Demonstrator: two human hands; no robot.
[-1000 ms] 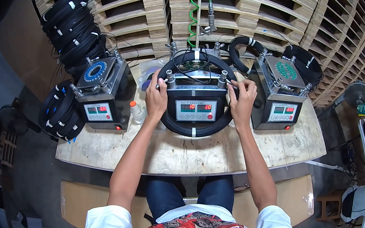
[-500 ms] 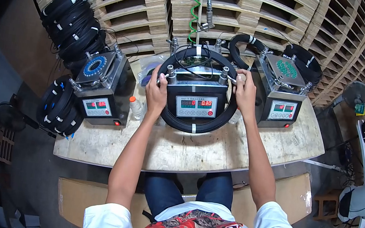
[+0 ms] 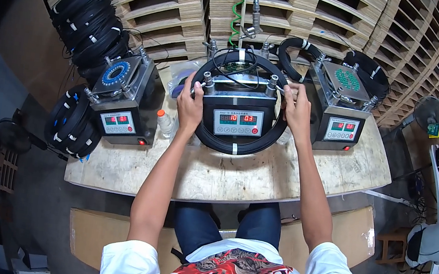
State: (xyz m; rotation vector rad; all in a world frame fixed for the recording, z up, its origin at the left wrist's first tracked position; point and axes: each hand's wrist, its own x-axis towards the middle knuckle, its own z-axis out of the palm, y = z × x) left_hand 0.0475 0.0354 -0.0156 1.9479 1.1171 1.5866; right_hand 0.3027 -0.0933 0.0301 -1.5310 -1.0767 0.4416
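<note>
A coil of black cable (image 3: 234, 149), tied with white bands, stands tilted around the front of the middle machine (image 3: 210, 104). My left hand (image 3: 189, 105) is closed around the coil's left side, its thumb pointing up beside a metal post (image 3: 208, 84). On the other side my right hand (image 3: 297, 112) grips the coil's right edge near the other front post (image 3: 271, 85). A lit display panel (image 3: 237, 122) with red digits shows through the ring. Loose cable strands (image 3: 232, 71) cross the coil's upper part, over the machine's top.
On the wooden table (image 3: 213, 183), similar machines stand at left (image 3: 116, 102) and right (image 3: 339, 111). Stacked black coils (image 3: 87, 28) rise at far left. A small bottle with an orange cap (image 3: 164, 122) sits left of the middle machine. Wooden pallets (image 3: 307, 15) and a green air hose (image 3: 239, 6) are behind.
The digits on the middle machine's display have changed. My right hand's fingers have shifted slightly at the coil's edge. Both hands still hold the coil in nearly the same place.
</note>
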